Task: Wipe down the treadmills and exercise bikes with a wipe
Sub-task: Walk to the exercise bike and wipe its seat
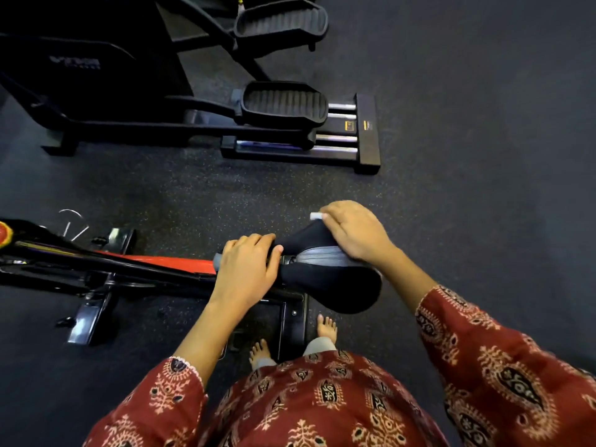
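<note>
Dark gym floor (pixel 451 175) | our right hand (pixel 354 230) pinches wipe (pixel 315 216) on far edge of saddle (pixel 332 285) | saddle runs left-right | our left hand (pixel 248 266) clasps its left nose

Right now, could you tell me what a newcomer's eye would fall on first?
At centre, a black padded bike saddle, its nose held by the left hand, while the right hand holds a small white wipe against its far edge. Upper left stands a black elliptical trainer with ribbed pedals.
</note>
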A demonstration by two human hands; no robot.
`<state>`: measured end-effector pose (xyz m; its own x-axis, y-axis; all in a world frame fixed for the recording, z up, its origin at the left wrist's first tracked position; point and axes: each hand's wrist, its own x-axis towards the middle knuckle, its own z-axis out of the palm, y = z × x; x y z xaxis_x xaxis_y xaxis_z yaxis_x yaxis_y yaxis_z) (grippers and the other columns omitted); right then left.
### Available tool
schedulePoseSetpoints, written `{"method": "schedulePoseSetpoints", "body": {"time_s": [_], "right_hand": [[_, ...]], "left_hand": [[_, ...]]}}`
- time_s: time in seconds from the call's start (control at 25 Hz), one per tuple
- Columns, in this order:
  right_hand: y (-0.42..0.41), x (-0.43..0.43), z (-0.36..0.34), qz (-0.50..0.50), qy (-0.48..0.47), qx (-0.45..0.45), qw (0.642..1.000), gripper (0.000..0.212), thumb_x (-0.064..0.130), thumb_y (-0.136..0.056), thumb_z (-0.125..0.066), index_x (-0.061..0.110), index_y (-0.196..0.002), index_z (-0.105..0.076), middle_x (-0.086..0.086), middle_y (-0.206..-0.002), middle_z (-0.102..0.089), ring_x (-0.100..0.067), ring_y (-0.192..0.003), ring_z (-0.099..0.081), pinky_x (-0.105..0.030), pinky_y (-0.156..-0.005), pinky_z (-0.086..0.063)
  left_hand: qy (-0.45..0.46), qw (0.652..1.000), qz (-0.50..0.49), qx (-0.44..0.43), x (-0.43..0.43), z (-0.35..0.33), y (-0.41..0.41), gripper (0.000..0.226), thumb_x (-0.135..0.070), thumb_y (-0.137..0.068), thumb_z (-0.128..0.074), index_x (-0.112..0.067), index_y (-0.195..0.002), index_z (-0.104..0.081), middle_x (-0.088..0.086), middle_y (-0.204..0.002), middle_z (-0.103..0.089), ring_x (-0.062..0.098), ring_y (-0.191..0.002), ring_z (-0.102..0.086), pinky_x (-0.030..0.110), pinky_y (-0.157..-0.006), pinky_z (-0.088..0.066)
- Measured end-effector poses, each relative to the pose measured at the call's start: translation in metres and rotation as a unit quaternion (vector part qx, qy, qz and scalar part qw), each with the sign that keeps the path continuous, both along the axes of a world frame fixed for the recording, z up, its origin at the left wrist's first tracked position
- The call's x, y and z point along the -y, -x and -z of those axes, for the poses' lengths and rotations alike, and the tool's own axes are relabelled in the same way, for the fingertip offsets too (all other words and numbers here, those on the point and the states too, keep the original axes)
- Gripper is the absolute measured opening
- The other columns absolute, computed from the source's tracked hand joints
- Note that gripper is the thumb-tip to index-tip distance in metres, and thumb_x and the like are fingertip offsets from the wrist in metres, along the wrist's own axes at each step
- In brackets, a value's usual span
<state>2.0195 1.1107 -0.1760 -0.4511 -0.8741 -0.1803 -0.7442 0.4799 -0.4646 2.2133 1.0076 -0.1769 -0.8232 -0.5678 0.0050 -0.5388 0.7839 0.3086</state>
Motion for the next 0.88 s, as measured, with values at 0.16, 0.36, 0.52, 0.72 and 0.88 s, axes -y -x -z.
{"method": "schedulePoseSetpoints", "body": {"time_s": [0.16, 0.36, 0.52, 0.72, 0.88], "right_hand": [[-0.001, -0.017, 0.009, 0.136, 0.046, 0.036, 0.989, 0.036, 0.023, -0.104, -0.033, 0.014, -0.132, -0.055, -0.007, -0.13, -0.056, -0.028, -0.124, -0.046, -0.031, -0.103, -0.027], [-0.007, -0.004, 0.004, -0.071, 0.002, -0.068, 0.995, 0.04, 0.025, -0.103, -0.03, 0.012, -0.131, -0.055, -0.006, -0.136, -0.053, -0.029, -0.133, -0.037, -0.041, -0.111, -0.014], [0.008, -0.02, 0.006, 0.146, 0.08, 0.139, 0.976, 0.038, 0.024, -0.105, -0.033, 0.018, -0.135, -0.055, -0.006, -0.135, -0.055, -0.021, -0.128, -0.047, -0.028, -0.107, -0.032], [-0.062, -0.097, -0.012, 0.205, 0.147, 0.185, 0.95, 0.049, 0.017, -0.103, -0.04, 0.013, -0.15, -0.026, 0.007, -0.151, -0.019, -0.001, -0.137, -0.017, -0.003, -0.108, -0.011], [-0.065, -0.098, -0.007, 0.182, 0.101, 0.143, 0.968, 0.051, 0.02, -0.103, -0.037, 0.012, -0.151, -0.021, -0.001, -0.157, -0.019, -0.017, -0.143, -0.025, -0.032, -0.116, -0.026]], "left_hand": [[-0.006, 1.0, 0.025, 0.016, -0.006, 0.002, 0.019, 0.048, -0.038, -0.09, -0.036, -0.005, -0.1, -0.07, 0.01, -0.085, -0.071, 0.032, -0.073, -0.066, 0.042, -0.066, -0.052], [-0.038, 0.999, 0.032, 0.01, -0.014, 0.002, 0.036, 0.053, -0.041, -0.094, -0.037, -0.001, -0.116, -0.064, 0.015, -0.102, -0.069, 0.035, -0.089, -0.066, 0.044, -0.077, -0.051], [-0.068, 0.994, 0.087, -0.018, -0.026, 0.003, 0.049, 0.06, -0.045, -0.094, -0.033, -0.004, -0.135, -0.05, 0.016, -0.135, -0.053, 0.032, -0.122, -0.053, 0.042, -0.103, -0.039], [-0.034, 0.989, 0.13, -0.059, -0.038, 0.014, 0.056, 0.053, -0.033, -0.097, -0.034, -0.002, -0.137, -0.047, 0.015, -0.144, -0.044, 0.029, -0.132, -0.043, 0.035, -0.113, -0.019], [-0.021, 0.989, 0.135, -0.056, -0.037, 0.016, 0.054, 0.053, -0.035, -0.098, -0.034, -0.003, -0.139, -0.046, 0.014, -0.145, -0.043, 0.029, -0.133, -0.042, 0.033, -0.113, -0.017]]}}
